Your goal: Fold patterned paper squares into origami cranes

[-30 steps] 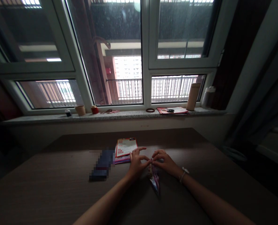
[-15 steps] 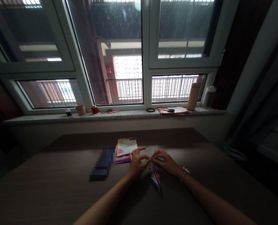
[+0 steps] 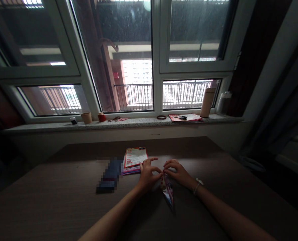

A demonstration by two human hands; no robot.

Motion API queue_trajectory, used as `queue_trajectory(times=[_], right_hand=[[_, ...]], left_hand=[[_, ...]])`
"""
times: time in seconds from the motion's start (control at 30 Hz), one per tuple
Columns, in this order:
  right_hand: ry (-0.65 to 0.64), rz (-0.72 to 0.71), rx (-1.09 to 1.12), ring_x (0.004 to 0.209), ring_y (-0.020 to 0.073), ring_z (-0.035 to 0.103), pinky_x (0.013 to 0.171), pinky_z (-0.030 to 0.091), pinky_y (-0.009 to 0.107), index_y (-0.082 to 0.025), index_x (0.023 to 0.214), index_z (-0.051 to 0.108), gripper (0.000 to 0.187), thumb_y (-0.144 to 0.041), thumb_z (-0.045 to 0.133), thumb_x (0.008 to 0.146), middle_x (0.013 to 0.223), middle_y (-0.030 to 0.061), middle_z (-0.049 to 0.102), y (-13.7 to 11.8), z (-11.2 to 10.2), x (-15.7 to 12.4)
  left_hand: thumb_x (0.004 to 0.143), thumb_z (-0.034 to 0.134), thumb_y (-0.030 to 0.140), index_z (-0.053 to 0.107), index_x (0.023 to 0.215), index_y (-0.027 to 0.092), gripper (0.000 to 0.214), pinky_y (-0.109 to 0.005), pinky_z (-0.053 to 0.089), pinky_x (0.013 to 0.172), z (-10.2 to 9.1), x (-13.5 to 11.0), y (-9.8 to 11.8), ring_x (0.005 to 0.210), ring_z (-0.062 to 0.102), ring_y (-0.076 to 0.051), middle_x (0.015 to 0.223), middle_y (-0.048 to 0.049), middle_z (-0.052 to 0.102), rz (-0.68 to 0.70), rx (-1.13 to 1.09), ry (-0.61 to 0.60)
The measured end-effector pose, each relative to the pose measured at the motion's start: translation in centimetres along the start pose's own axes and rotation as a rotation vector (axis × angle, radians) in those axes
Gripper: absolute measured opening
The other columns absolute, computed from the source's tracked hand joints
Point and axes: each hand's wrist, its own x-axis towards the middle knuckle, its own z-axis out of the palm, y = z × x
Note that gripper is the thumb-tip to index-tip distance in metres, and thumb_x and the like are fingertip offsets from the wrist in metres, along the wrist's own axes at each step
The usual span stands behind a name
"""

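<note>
My left hand [image 3: 146,174] and right hand [image 3: 178,172] together pinch the far end of a multicoloured, pointed, folded paper strip [image 3: 167,191]. Folding appears well advanced; remaining folds, I cannot tell.

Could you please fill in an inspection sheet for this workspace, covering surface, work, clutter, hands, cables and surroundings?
Surface: brown table, dimly lit.
Work: folded patterned piece, narrowing to a point at its near end.
Clutter: stack of printed sheets; a pixelated dark item to its left.
Hands: left hand and right hand both pinch the piece's far end.
Cables: nothing seen.
Surroundings: windowsill below windows, holding a brown cup, scissors and a tan flask.
</note>
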Motion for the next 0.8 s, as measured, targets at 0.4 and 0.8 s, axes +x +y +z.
queue_trajectory(times=[0.4,0.8], right_hand=[[0.044,0.002,-0.030,0.104,0.0212,0.053,0.097,0.037,0.039,-0.022,0.080,0.067,0.015,-0.036,0.062,0.083,0.102,0.0054,0.062,-0.16,-0.12,0.03],[0.028,0.032,-0.001,0.099,0.0213,0.056,0.092,0.041,0.038,-0.021,0.077,0.069,0.028,-0.047,0.062,0.083,0.097,0.0061,0.062,0.17,0.00,0.00]], left_hand=[[0.075,0.072,0.031,0.075,0.074,0.029,0.004,-0.064,0.015,0.105,-0.05,-0.32,0.84,0.123,0.041,-0.032,0.130,-0.0047,0.054,-0.049,0.027,-0.064],[0.076,0.069,0.032,0.074,0.069,0.026,0.011,-0.053,0.028,0.105,-0.04,-0.15,0.08,0.121,0.043,-0.030,0.128,-0.0034,0.054,-0.030,0.001,0.071]])
